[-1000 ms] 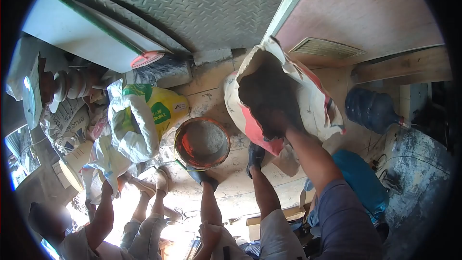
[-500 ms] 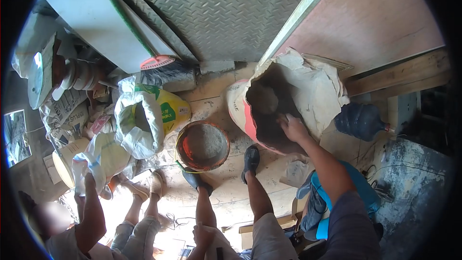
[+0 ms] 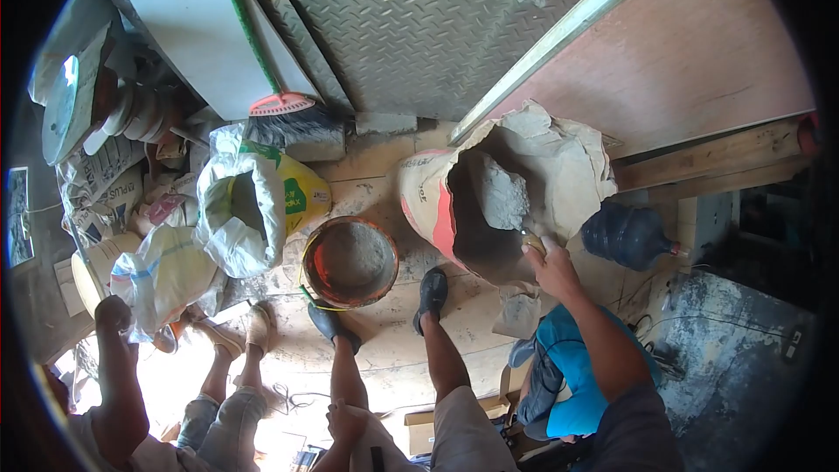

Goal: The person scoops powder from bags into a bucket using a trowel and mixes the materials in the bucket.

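Observation:
My right hand (image 3: 552,269) is closed round the yellowish handle of a trowel (image 3: 530,238) at the mouth of a large torn paper sack (image 3: 428,197). A heap of grey powder (image 3: 498,197) lies on the blade, which it hides. Left of the sack a reddish bucket (image 3: 395,269), with grey powder inside, stands in front of my dark shoes. My left hand (image 3: 347,422) rests against my left leg with its fingers curled; I see nothing in it.
A yellow-green sack (image 3: 306,197) with a white liner stands left of the bucket. Farther left, a co-worker's hand (image 3: 112,313) is at a white woven sack (image 3: 166,267). A broom (image 3: 280,105) leans behind. A dark water jug (image 3: 622,236) lies right of the paper sack.
My right hand has come up and toward me from deep inside the paper sack, and the powder-laden trowel now shows. The co-worker's arm has shifted left. The whole view has moved slightly.

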The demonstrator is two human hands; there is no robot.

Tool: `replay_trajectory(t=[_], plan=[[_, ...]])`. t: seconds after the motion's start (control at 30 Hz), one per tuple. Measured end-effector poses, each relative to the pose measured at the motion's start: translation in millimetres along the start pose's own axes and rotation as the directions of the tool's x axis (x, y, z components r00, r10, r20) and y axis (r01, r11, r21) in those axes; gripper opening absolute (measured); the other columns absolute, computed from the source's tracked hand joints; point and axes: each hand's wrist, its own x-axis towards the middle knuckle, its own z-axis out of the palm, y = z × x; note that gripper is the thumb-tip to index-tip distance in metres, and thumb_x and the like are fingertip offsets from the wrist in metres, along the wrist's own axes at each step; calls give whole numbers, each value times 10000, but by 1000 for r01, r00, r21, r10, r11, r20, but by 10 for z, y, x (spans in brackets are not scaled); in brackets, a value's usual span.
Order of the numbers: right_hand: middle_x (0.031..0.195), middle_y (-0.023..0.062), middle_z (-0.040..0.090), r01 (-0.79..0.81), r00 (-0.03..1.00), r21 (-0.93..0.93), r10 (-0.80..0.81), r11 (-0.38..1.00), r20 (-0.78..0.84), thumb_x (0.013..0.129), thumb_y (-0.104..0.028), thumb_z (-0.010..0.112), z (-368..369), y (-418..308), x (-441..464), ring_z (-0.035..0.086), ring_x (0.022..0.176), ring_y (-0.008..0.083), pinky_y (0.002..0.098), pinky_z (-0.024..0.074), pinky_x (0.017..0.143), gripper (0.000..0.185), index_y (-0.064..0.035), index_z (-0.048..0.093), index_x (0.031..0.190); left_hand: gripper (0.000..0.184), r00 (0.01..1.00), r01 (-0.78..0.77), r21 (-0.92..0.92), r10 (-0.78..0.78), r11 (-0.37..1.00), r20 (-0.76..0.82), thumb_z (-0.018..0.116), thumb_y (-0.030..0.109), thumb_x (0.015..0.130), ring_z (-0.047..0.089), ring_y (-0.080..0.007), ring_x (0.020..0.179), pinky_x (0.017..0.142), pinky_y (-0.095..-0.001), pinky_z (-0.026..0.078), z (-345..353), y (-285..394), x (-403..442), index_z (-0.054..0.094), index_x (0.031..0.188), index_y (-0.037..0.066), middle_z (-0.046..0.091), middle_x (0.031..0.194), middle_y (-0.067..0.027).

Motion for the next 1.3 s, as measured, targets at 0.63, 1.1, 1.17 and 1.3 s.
replay_trajectory(t=[0.63,1.1,1.17,1.3], plan=[[618,67,538,19,997,265,2,964,-79,899,-253,553,-247,-686,-1347,513,466,126,309,407,451,258,5,540,887,531,998,-2,-196,13,981,56,604,248,725,435,-428,1152,945,-549,396,-90,-208,74,460,1175,5,416,1245,-236],[799,246,625,247,966,-34,-243,969,88,857,-427,574,2690,-829,-857,599,800,449,504,472,688,435,-28,568,1032,536,997,11,-250,10,968,82,595,270,733,422,-449,1151,905,-593,396,277,-470,85,454,1190,28,365,1259,-245],[835,255,624,179,967,-119,-152,977,203,873,-472,527,3199,-764,-500,602,826,444,504,476,702,479,-23,550,1039,551,995,31,-255,-6,966,99,603,286,735,426,-449,1144,899,-592,400,329,-490,94,448,1200,33,361,1259,-244],[908,258,629,139,966,-191,-90,972,244,883,-512,480,3841,-735,-26,604,878,435,502,482,745,525,-43,541,1110,610,994,18,-215,6,976,110,624,326,738,412,-449,1145,898,-604,389,567,-593,165,415,1239,47,357,1252,-242]])
